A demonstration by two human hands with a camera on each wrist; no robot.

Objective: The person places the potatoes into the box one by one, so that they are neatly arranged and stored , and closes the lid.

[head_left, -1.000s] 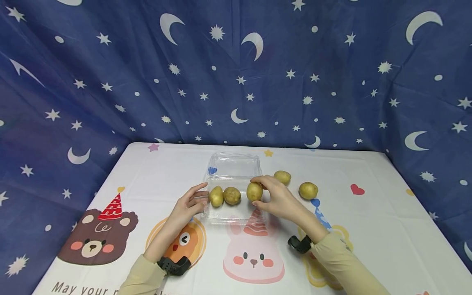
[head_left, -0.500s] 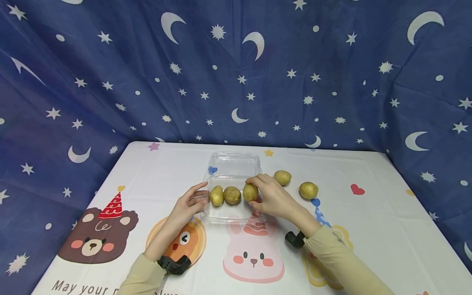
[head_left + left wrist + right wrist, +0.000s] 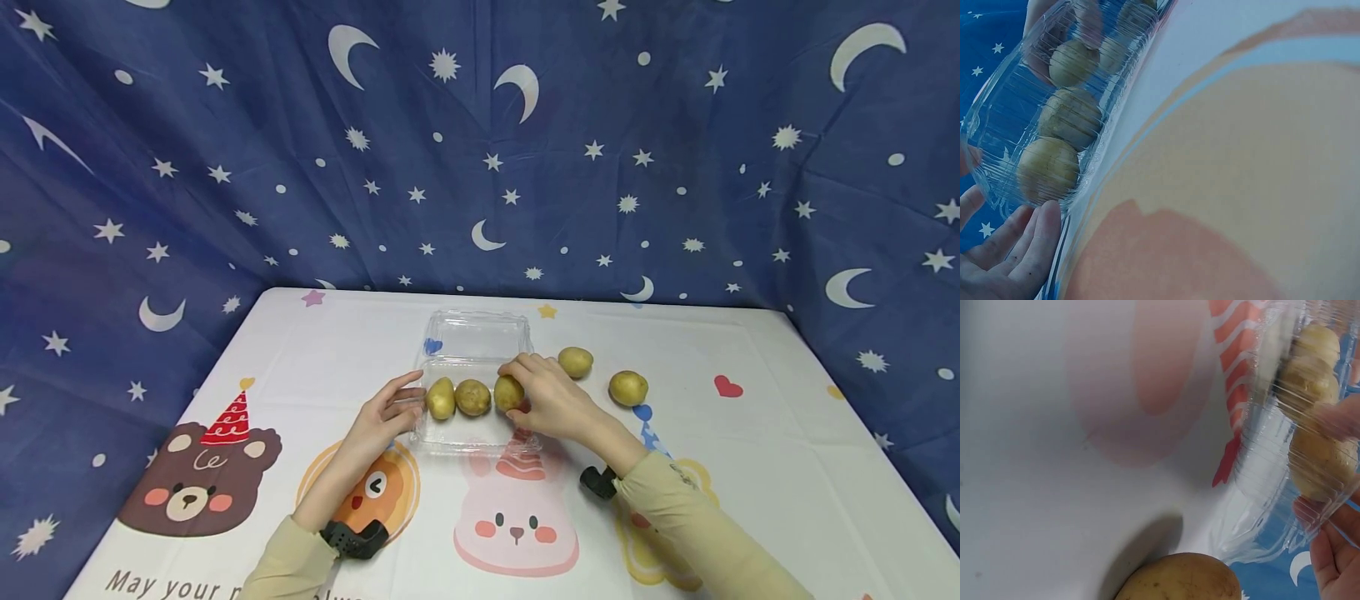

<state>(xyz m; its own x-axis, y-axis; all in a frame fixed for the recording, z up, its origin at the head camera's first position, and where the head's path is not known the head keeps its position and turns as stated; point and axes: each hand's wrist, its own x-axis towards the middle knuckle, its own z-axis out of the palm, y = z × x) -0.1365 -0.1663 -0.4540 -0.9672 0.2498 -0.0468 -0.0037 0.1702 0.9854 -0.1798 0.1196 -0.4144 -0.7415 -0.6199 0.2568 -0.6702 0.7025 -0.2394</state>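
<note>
A clear plastic clamshell box (image 3: 480, 435) lies with its lid (image 3: 487, 335) folded back, away from me. Two potatoes sit side by side in its base: a longer one (image 3: 440, 398) at the left and a rounder, browner one (image 3: 473, 398) beside it. My right hand (image 3: 555, 404) reaches over the right side, its fingers and thumb gripping a third potato (image 3: 507, 392) in the box. In the right wrist view that potato (image 3: 1319, 464) shows through the ribbed wall. My left hand (image 3: 386, 417) rests against the left wall, fingers (image 3: 1041, 240) fairly straight at the box's end.
Two more potatoes lie on the table right of the box, one near its back corner (image 3: 575, 362), the other farther right (image 3: 627, 388). A white cloth with cartoon prints (image 3: 750, 467) covers the table. A blue star-and-moon curtain (image 3: 480, 150) hangs behind it.
My right hand has moved slightly left with its potato, bringing it close to the middle one in the box. The left hand stays put at the box's left side.
</note>
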